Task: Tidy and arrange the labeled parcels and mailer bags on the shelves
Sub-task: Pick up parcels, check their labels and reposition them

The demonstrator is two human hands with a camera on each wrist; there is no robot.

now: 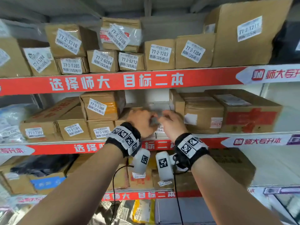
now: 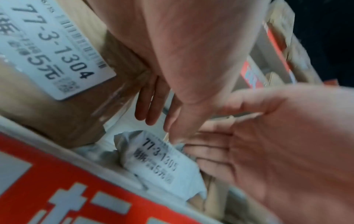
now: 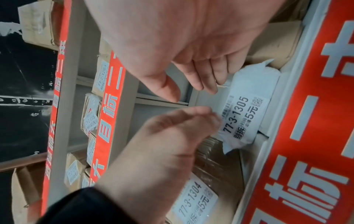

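Observation:
A white mailer bag labelled 77-3-1305 point(image 3: 247, 113) point(image 2: 159, 159) lies at the front of the middle shelf point(image 1: 48, 144), in a gap between cartons. To its left stands the brown box 77-3-1304 point(image 2: 47, 53) point(image 3: 195, 201). My left hand point(image 1: 146, 118) point(image 2: 153, 115) reaches into the gap with straight fingers beside that box, just above the mailer. My right hand point(image 1: 164, 116) point(image 3: 191, 91) hovers close by, palm open and fingers relaxed. Neither hand holds anything. In the head view the hands hide most of the mailer point(image 1: 160, 129).
Labelled cartons fill the top shelf point(image 1: 146, 73) and both sides of the middle one, such as 77-3-1306 point(image 1: 100, 106) and a large box with red print point(image 1: 250, 117). More boxes and mailer bags point(image 1: 142, 211) sit on the lower shelves.

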